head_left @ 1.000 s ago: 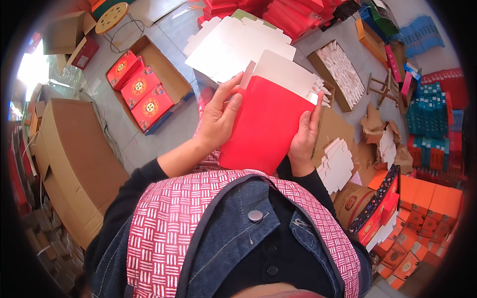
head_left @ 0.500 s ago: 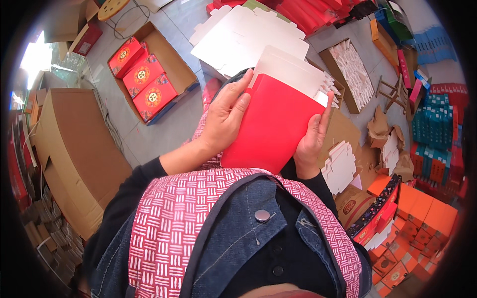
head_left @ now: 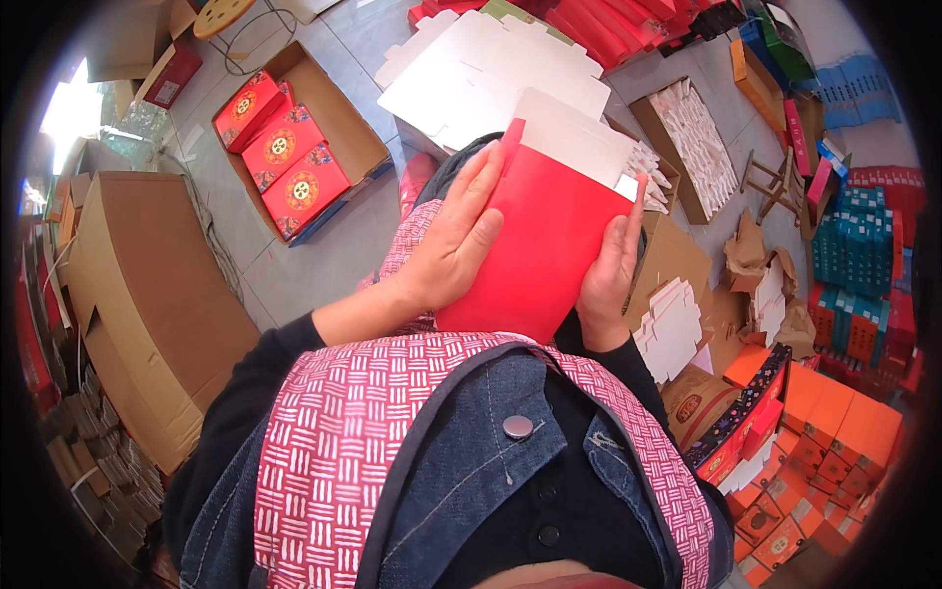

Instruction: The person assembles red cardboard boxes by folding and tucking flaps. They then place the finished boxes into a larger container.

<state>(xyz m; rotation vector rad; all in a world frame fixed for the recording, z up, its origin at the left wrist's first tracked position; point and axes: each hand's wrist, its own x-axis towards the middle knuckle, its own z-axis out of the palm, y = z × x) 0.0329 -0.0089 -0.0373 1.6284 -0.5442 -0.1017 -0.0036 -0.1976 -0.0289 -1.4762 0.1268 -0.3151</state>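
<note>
While the fingers [head_left: 478, 187] of the left hand [head_left: 453, 240] lie flat and close together across the red face of a folded red carton [head_left: 545, 250], its thumb sits lower along the carton's left edge, so the palm presses the sheet rather than pinching it. The right hand [head_left: 608, 275] grips the carton's right edge, its fingers curled along the side with one fingertip reaching up near the top right corner; the thumb's place cannot be told. The carton is held tilted in front of the chest, above the lap, and its white inner flap [head_left: 574, 137] sticks out at the top. Beyond it on the floor lies a stack of flat white carton blanks [head_left: 471, 79]. Further left stands an open cardboard box [head_left: 339, 133] holding three red decorated boxes [head_left: 280, 147], and a large brown cardboard box [head_left: 147, 294] stands at the left edge. To the right sits a shallow tray of white cut pieces [head_left: 697, 147], with loose white die-cut inserts [head_left: 672, 324] just beside the right hand, and orange boxes [head_left: 834, 432] stacked at the lower right.
</note>
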